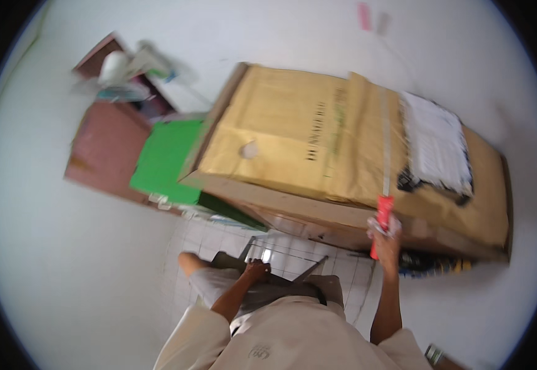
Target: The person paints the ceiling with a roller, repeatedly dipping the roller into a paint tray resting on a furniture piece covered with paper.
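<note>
A slim bright red handle (385, 206) is gripped by my right hand (385, 233) at the near edge of a table. From its far end a long, narrow pale strip (386, 135) runs straight away over the brown paper (274, 129) covering the tabletop; its exact kind cannot be made out. Something whitish, perhaps cloth, shows around the fingers. My left hand (257, 271) rests low by my lap with its fingers curled; anything inside them is hidden. On the paper, right of the strip, lies a white cloth (436, 145) with dark edges.
The table has a raised wooden rim (318, 208). To its left stand a green box (168, 157) and a reddish-brown cabinet (105, 154), with a white container (114, 66) and other blurred items behind. Grey metal legs (310, 268) stand on the tiled floor. White walls surround this corner.
</note>
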`<action>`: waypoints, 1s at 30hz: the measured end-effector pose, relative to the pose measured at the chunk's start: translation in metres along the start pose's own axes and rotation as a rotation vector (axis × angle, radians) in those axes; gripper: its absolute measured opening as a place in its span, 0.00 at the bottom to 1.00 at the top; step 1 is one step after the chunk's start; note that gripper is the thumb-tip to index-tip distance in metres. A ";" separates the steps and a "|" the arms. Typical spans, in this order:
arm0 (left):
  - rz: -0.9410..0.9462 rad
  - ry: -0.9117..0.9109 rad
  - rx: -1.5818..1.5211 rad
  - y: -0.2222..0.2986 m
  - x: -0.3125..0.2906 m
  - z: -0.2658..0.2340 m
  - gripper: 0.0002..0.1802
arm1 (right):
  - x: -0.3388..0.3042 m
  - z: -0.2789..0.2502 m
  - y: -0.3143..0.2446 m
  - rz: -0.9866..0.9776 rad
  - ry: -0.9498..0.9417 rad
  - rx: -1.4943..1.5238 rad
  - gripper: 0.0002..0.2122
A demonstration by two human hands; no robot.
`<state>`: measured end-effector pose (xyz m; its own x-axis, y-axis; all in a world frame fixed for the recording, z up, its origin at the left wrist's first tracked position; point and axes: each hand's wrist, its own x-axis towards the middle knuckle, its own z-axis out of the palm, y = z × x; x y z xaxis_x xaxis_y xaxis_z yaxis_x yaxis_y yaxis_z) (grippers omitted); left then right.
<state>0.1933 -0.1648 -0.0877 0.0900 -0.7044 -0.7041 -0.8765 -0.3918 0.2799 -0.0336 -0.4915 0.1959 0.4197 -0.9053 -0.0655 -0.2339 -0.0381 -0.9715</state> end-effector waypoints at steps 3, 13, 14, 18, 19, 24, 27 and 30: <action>-0.028 0.206 -0.017 0.010 -0.012 -0.008 0.26 | 0.003 -0.002 -0.002 -0.030 -0.010 0.017 0.10; -0.110 0.181 0.012 0.035 -0.034 -0.014 0.34 | -0.058 -0.062 -0.033 -0.094 0.087 -0.122 0.13; -0.132 0.272 0.065 0.042 -0.036 -0.018 0.39 | -0.074 -0.080 -0.041 -0.173 0.171 -0.278 0.15; -0.235 0.843 -0.314 0.066 -0.033 -0.078 0.53 | -0.115 -0.148 -0.067 -0.161 0.353 -0.493 0.25; -0.234 1.096 -0.580 0.067 -0.026 -0.109 0.54 | -0.120 -0.165 -0.073 -0.081 0.344 -0.550 0.26; -0.315 1.519 -1.102 0.057 -0.016 -0.266 0.56 | -0.100 -0.201 -0.078 -0.149 0.360 -0.827 0.23; -0.818 1.550 -1.529 0.071 -0.010 -0.312 0.60 | -0.082 -0.206 -0.076 -0.058 0.356 -0.913 0.23; -1.080 1.439 -1.352 0.078 -0.005 -0.321 0.64 | -0.071 -0.208 -0.077 -0.063 0.365 -1.012 0.23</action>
<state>0.2761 -0.3819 0.1478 0.8851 0.4031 -0.2326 0.4018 -0.4095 0.8191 -0.2278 -0.5121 0.3225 0.2087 -0.9545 0.2131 -0.9082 -0.2700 -0.3198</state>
